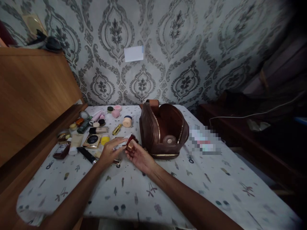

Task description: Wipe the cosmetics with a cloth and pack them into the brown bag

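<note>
In the middle of the table, my right hand [141,158] is closed on a small dark red bottle [130,139] with a shiny copper-coloured cap. From the other side my left hand [111,151] meets it, fingertips and thumb at the bottle's left edge. Fingers cover part of the bottle. Just beyond the right hand stands a brown leather bag [165,131], its zipped top wide open and its inside showing. Close to the left hand lie a yellow-lidded jar [105,139], a black tube [86,155] and a gold-edged compact [92,141].
Many cosmetics crowd the table's left side, among them a brown bottle [62,149], a cream tube [76,143], a gold vial [117,129] and a peach jar [127,121]. A wooden cabinet [35,89] borders the left. A blurred-out item [203,140] lies right of the bag.
</note>
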`<state>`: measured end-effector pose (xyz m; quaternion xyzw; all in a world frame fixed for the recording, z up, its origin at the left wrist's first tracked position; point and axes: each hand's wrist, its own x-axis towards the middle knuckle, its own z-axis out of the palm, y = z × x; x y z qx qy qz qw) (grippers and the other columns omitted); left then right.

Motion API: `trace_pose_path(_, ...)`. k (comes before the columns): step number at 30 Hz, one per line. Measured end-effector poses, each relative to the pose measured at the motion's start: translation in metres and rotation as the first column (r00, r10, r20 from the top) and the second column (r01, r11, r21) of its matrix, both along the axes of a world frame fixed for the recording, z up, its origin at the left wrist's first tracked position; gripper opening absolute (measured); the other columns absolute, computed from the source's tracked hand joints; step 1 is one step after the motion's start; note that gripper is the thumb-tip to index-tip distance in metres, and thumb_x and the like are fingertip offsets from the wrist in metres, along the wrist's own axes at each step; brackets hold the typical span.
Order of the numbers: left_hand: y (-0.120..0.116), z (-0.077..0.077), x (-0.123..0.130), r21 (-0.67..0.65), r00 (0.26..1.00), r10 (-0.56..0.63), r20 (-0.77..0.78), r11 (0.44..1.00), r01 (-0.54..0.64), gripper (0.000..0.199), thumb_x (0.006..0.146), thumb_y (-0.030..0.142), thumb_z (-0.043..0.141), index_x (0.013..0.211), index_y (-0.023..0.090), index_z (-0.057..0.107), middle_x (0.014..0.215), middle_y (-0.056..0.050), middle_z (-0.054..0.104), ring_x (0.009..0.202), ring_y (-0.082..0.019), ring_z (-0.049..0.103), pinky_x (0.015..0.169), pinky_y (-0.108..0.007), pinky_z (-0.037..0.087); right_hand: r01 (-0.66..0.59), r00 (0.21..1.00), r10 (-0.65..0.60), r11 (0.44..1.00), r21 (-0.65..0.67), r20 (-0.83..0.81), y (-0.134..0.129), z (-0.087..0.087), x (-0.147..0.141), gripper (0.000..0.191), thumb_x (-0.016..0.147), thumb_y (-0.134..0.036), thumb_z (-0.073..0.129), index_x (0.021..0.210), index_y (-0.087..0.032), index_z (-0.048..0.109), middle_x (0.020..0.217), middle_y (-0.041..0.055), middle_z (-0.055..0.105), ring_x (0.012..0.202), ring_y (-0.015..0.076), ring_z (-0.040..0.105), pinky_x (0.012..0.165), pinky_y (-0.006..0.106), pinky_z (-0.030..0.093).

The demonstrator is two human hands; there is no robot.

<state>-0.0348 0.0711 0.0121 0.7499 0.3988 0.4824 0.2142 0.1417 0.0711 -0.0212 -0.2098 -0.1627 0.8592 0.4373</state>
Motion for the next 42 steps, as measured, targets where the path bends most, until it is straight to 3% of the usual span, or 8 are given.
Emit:
trace_pose_path(5,-0.002,0.001,-0.001,-0.058,0.995,0.044,0.087,0.998,-0.039,0.019,0.086,0.038,0.068,0.090,0.022,0.077,0.096,-0.007,0.078,0.099,-0.026,0.071,0.090,-0.039,0.054,0.013,0.999,-0.012,1.000,0.024,-0.030,-0.002,0.009,0.002,0.041,0.065,-0.039,0.090,0.094,-0.016,0.072,0.088,0.0024,0.075,0.076,0.0133,0.068,0.067,0.022,0.052)
trace_pose_path(12,-0.005,0.005,0.008,-0.194,0.992,0.011,0.126,0.981,0.014,0.053,0.069,0.041,0.083,0.116,0.020,0.071,0.118,-0.010,0.073,0.112,-0.030,0.065,0.099,-0.040,0.048,0.024,0.999,-0.028,0.989,0.147,0.025,-0.009,0.023,0.002,0.038,0.059,-0.029,0.093,0.087,-0.017,0.071,0.085,-0.0004,0.073,0.074,0.0115,0.064,0.068,0.022,0.051)
trace_pose_path(19,-0.007,0.012,0.010,-0.368,0.971,0.050,0.232,0.929,0.040,0.048,0.076,0.035,0.076,0.119,0.017,0.069,0.120,-0.009,0.073,0.112,-0.028,0.065,0.100,-0.038,0.048,0.174,0.941,-0.262,0.916,0.361,0.213,-0.003,0.027,-0.002,0.067,0.053,-0.020,0.091,0.110,-0.023,0.056,0.102,-0.0010,0.069,0.092,0.0150,0.065,0.086,0.027,0.050)
trace_pose_path(23,-0.010,0.018,0.012,-0.476,0.939,0.066,0.337,0.872,0.110,0.054,0.071,0.034,0.080,0.121,0.016,0.068,0.115,-0.008,0.074,0.103,-0.026,0.068,0.092,-0.035,0.053,0.111,0.750,-0.478,0.773,0.624,0.458,-0.005,0.039,0.004,0.067,0.057,-0.025,0.089,0.110,-0.023,0.047,0.104,0.0015,0.065,0.096,0.0201,0.064,0.090,0.036,0.051)
trace_pose_path(28,-0.015,0.021,0.018,-0.544,0.863,0.105,0.495,0.812,0.213,0.064,0.064,0.040,0.084,0.119,0.015,0.066,0.098,-0.008,0.076,0.080,-0.020,0.070,0.075,-0.030,0.057,-0.252,0.468,-0.719,0.450,0.857,0.515,-0.016,0.071,0.019,0.055,0.077,-0.021,0.078,0.125,-0.023,0.051,0.118,0.0066,0.056,0.108,0.0220,0.060,0.096,0.038,0.050)
trace_pose_path(35,-0.024,0.022,0.019,-0.682,0.532,0.487,0.693,0.682,0.264,0.061,0.044,0.012,0.089,0.099,0.022,0.064,0.073,0.005,0.071,0.048,-0.010,0.061,0.045,-0.019,0.052,-0.441,0.371,-0.875,0.129,0.888,0.311,-0.021,0.119,0.053,0.056,0.090,-0.026,0.063,0.141,-0.022,0.040,0.129,0.0120,0.051,0.121,0.0244,0.054,0.102,0.040,0.049)
trace_pose_path(38,-0.021,0.027,0.019,-0.697,0.433,0.568,0.700,0.676,0.239,0.043,0.051,0.004,0.079,0.087,0.020,0.062,0.067,0.008,0.067,0.042,-0.007,0.056,0.037,-0.014,0.047,-0.292,0.240,-0.944,0.151,0.945,0.225,-0.002,0.147,0.076,0.056,0.087,-0.032,0.067,0.135,-0.021,0.041,0.123,0.0104,0.059,0.112,0.0240,0.060,0.096,0.040,0.051)
trace_pose_path(42,-0.013,0.036,0.022,-0.721,0.344,0.637,0.690,0.647,0.248,0.032,0.057,-0.003,0.069,0.081,0.018,0.061,0.071,0.006,0.070,0.048,-0.010,0.063,0.036,-0.013,0.049,-0.277,-0.026,-0.947,0.315,0.908,0.320,0.044,0.184,0.108,0.052,0.084,-0.035,0.068,0.125,-0.017,0.042,0.114,0.0091,0.065,0.101,0.0228,0.064,0.089,0.036,0.051)
